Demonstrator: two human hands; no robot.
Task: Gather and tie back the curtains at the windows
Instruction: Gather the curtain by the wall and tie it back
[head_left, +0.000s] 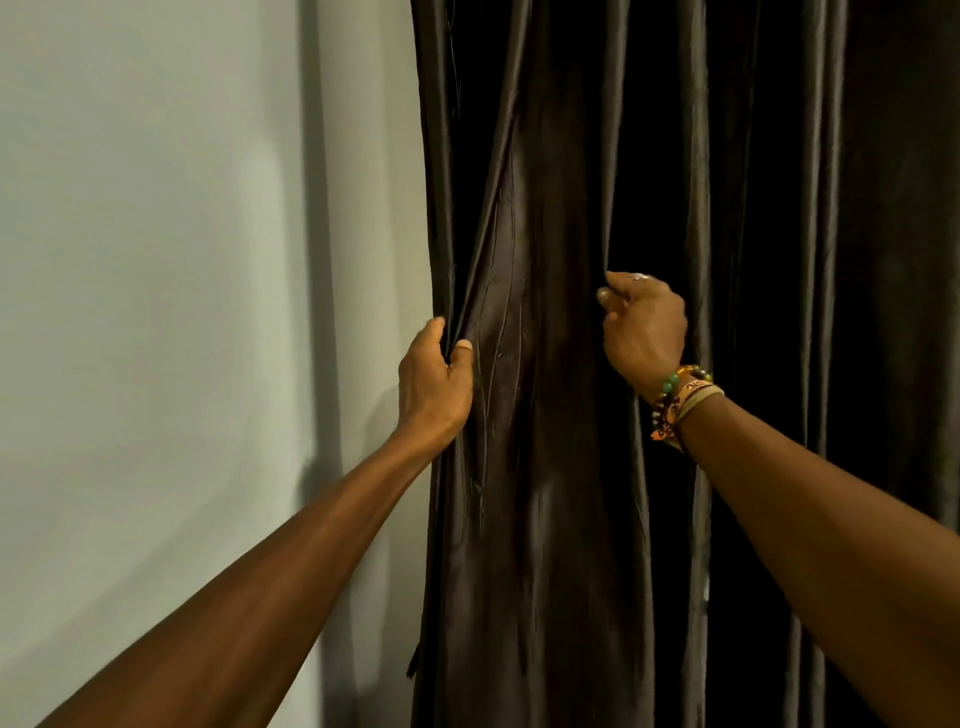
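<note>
A dark brown curtain (561, 156) fills the right two-thirds of the frame, hanging from the top edge to the bottom in many long vertical folds; whether it is one panel or several cannot be told. A pale wall (156, 260) takes up the left third. Two bare arms reach in from the lower corners, and the two hands sit well apart at mid-height. The left hand (434, 384), just left of centre, grips the curtain's left edge where it meets the wall, with the thumb on the front and the fingers curled behind the cloth, which creases beside it. The right hand (647, 332), right of centre and a little higher, is closed round one fold. It wears one ring (638, 277), and its wrist carries one beaded bracelet (675, 384) beside cloth bands (696, 395), whose number is unclear.
</note>
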